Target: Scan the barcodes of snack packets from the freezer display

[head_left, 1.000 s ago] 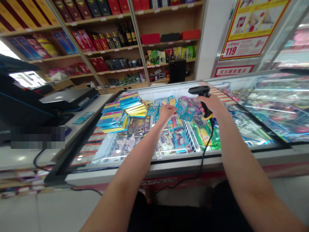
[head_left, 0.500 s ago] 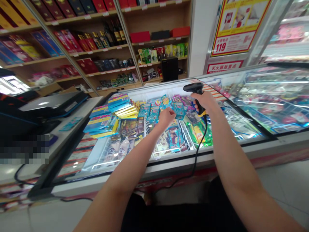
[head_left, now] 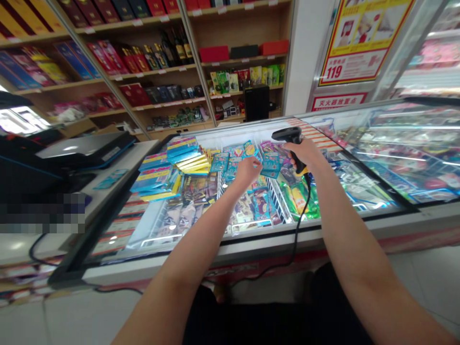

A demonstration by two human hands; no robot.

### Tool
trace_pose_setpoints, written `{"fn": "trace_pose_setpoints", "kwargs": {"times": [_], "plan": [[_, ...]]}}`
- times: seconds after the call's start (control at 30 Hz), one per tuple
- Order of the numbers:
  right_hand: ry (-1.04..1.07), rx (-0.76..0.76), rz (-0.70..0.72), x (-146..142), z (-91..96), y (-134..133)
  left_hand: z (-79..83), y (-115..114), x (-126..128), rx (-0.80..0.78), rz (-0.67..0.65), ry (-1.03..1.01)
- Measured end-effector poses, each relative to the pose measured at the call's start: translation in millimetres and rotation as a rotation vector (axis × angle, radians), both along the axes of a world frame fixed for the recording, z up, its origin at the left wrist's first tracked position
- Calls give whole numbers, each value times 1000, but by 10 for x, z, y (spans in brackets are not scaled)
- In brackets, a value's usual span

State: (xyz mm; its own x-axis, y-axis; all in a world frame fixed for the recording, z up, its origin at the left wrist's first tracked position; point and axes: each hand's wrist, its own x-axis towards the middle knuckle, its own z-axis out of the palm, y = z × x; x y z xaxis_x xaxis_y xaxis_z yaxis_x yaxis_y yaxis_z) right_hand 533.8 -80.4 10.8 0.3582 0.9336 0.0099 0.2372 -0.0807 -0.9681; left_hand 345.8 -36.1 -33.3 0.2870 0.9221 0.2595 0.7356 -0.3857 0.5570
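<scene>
Where the glass-topped freezer [head_left: 143,264] ends toward the person, its pale front rim runs across beneath both forearms. A dark edge [head_left: 118,201] bounds the glass at the left, and a black divider [head_left: 388,184] slants down on the right, beyond the right forearm. Two stacks of blue-and-yellow packs [head_left: 158,178] take up the left rear of the top, so sideways room on that side stops at their yellow ends. Between the stacks and the left hand [head_left: 248,170] lie flat blue packets [head_left: 220,162]; toward the rim, the glass shows wire baskets of wrapped goods below. A black cord [head_left: 296,235] drops over the front rim between the forearms.

The two hands are apart, with another blue packet [head_left: 271,164] in the gap between them. It lies just right of the left hand's curled fingers; whether they touch or pinch it, I cannot tell. The right hand [head_left: 306,152] is closed around the grip of a black handheld scanner [head_left: 290,134], whose head points left, above and to the right of that packet. One more blue packet lies on the counter [head_left: 88,191], well apart from both hands.
</scene>
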Motion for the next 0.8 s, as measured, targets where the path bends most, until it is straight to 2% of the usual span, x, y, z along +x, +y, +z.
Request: {"fn": "trace_pose_setpoints", "kwargs": {"times": [0.3,0.43,0.53,0.63,0.8], "plan": [[42,-16,222,-316,-55,-11,229,225,-426,96,204,-7],[33,-37,339,-438,-103,-16,272,351,-717,119,337,25],[13,-35,419,-503,-153,-12,289,387,-889,78,423,65],[-26,-29,494,-559,-198,-19,311,344,-941,31,474,140],[-132,-43,573,-635,-250,-45,364,201,-864,14,506,289]]}}
